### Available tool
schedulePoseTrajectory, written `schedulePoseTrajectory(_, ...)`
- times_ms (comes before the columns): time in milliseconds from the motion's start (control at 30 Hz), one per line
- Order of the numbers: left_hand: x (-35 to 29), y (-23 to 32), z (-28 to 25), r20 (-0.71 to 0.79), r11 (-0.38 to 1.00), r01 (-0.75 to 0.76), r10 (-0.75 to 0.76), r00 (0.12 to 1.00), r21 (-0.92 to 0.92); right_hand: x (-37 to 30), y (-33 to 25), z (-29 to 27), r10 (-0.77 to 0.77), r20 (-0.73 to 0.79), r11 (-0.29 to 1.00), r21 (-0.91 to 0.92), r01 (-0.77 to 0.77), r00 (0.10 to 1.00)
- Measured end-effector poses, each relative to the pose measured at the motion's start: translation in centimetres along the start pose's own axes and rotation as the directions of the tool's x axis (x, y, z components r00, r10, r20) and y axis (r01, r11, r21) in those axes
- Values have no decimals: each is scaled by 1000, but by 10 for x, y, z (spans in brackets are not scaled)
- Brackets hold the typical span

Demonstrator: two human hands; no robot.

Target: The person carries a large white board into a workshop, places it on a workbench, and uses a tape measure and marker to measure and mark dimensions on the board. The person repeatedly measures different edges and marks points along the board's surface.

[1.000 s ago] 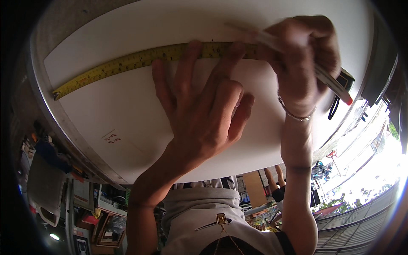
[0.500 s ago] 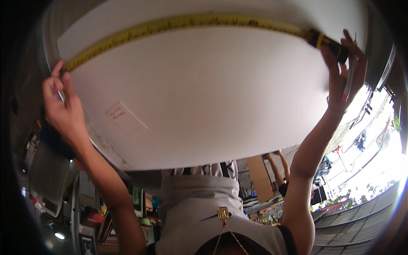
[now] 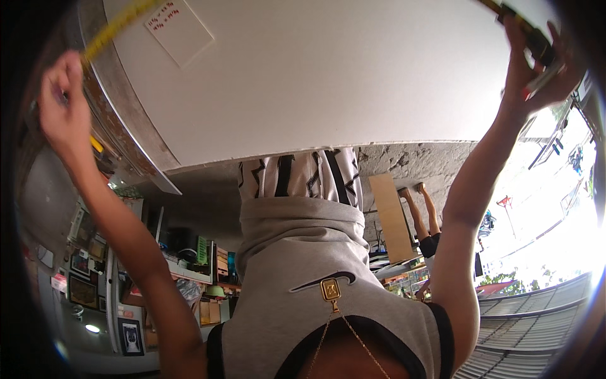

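A large white board [image 3: 315, 88] spreads across the upper middle, between my two arms. My left hand [image 3: 68, 107] pinches the end of a yellow tape measure blade [image 3: 117, 28] beyond the board's left side. At the upper right, my right hand [image 3: 546, 76] grips the tape measure's dark case [image 3: 531, 39]. A slim pen-like thing with a red part [image 3: 536, 86] also sits in that hand. The middle of the blade runs out of view at the top. On the board lies a small white rectangle [image 3: 180, 35] with red handwriting.
Along the board's left side runs a worn grey edge [image 3: 136, 107]. Past the near edge is rough concrete floor [image 3: 416, 158], where a tan panel [image 3: 391, 218] stands near another person's legs [image 3: 420, 211]. Shelves with framed pictures [image 3: 85, 290] are at the lower left.
Both hands have moved outward with the tape measure, the left one slightly up. My view has shifted, so the board sits higher and the blade's middle has left the picture.
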State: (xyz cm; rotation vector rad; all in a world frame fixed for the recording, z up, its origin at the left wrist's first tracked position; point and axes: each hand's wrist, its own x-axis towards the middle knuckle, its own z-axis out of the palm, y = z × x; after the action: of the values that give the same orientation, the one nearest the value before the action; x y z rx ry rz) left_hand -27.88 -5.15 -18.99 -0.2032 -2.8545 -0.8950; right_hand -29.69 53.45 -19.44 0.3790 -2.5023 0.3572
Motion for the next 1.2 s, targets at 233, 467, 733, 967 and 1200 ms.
schedulePoseTrajectory(233, -166, 51, 29, 182, 950, 313, -310, 933, 11, -132, -119, -44, 284, 239, 950, 63, -306, 929)
schedulePoseTrajectory(467, -177, 48, 57, 72, 970, 187, -199, 977, 154, -174, -138, -35, 374, 209, 917, 65, -394, 904)
schedulePoseTrajectory(733, -184, 40, 64, 35, 986, 95, -100, 994, 135, -185, -152, -33, 457, 245, 878, 30, -478, 855)
schedulePoseTrajectory(967, -182, 47, 71, 22, 980, 89, -95, 995, 177, -185, -146, -25, 434, 200, 896, 6, -444, 879)
schedulePoseTrajectory(1200, -183, 47, 72, 4, 974, 94, -97, 995, 204, -181, -149, -24, 482, 220, 867, 21, -498, 848)
